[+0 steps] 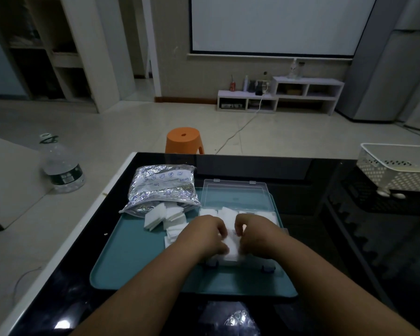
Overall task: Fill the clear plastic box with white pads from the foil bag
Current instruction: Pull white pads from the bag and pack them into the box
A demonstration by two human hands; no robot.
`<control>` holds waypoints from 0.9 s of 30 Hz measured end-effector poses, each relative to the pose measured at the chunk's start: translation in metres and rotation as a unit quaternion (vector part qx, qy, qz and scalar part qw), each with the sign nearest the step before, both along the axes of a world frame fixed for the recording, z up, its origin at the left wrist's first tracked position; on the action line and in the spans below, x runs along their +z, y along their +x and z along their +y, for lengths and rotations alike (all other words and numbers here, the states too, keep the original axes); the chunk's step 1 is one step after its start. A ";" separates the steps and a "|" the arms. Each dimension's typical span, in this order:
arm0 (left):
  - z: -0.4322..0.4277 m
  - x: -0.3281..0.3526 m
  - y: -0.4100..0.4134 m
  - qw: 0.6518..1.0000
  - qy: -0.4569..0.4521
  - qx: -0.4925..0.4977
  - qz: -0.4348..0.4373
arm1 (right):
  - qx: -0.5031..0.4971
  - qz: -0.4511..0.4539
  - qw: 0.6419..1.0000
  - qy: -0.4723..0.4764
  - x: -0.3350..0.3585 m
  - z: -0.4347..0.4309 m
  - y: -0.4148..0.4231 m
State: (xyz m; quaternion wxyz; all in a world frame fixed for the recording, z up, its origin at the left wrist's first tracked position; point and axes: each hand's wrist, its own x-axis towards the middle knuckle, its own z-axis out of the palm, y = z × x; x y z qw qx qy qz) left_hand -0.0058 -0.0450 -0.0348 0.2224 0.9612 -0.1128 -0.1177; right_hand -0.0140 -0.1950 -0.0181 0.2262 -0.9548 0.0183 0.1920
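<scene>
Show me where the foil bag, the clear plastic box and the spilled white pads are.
foil bag [163, 187]: head view, middle of its crinkled silver side.
clear plastic box [235, 197]: head view, on its opened lid.
spilled white pads [155, 220]: head view, on the pile at the bag's mouth.

The foil bag [160, 187] carries a white label [166, 181] printed "Content" and "Date", upside down to the camera.
</scene>
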 end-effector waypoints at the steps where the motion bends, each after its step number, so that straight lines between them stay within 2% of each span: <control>1: 0.001 0.001 0.000 1.000 0.017 -0.005 -0.008 | 0.005 0.007 1.000 0.013 -0.001 -0.001 0.000; 5: 0.003 0.001 0.000 0.998 0.051 -0.015 -0.023 | 0.005 0.033 0.997 0.075 0.000 -0.004 -0.003; 16: -0.003 -0.002 -0.004 0.998 0.015 -0.020 -0.063 | -0.005 0.001 0.999 0.036 -0.003 -0.004 0.004; 19: -0.003 -0.002 -0.002 0.999 0.025 -0.017 -0.044 | -0.029 0.004 0.998 0.058 -0.005 -0.005 0.006; 22: -0.004 -0.001 0.000 0.999 0.035 -0.029 -0.025 | -0.012 -0.008 0.999 0.033 -0.007 -0.005 0.007; 27: 0.007 0.005 0.004 0.999 -0.017 -0.004 -0.044 | 0.003 -0.051 0.999 0.005 -0.004 -0.002 0.012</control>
